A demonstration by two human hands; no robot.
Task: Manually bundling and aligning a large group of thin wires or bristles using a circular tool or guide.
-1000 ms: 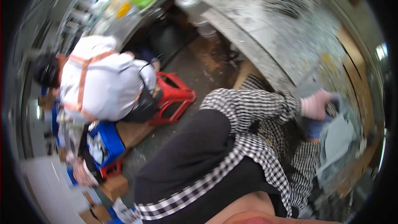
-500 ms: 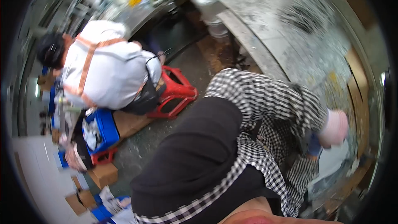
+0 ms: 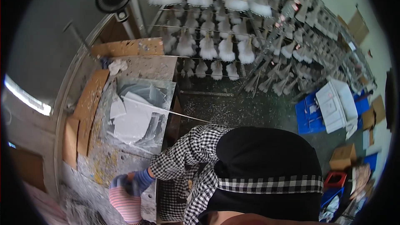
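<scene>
Swinging round, I now see left hand (image 3: pixel 124 205) against right hand (image 3: pixel 135 186), both part-curled; I can't tell if anything's held. White sheet (image 3: pixel 134 121) lies beyond, untouched.

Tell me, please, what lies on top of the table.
On the table: white sheets, streaked sheeting and a crumpled white wad. Whatever the white sheets and gloved hands cover is hidden.

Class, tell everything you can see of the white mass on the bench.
The white mass is flat and irregular, with an angular lobe at its upper left. Its material, paste or sheet, is unclear. It lies on a smeared grey panel; a thin pale stick apparently meets its upper right side.
</scene>
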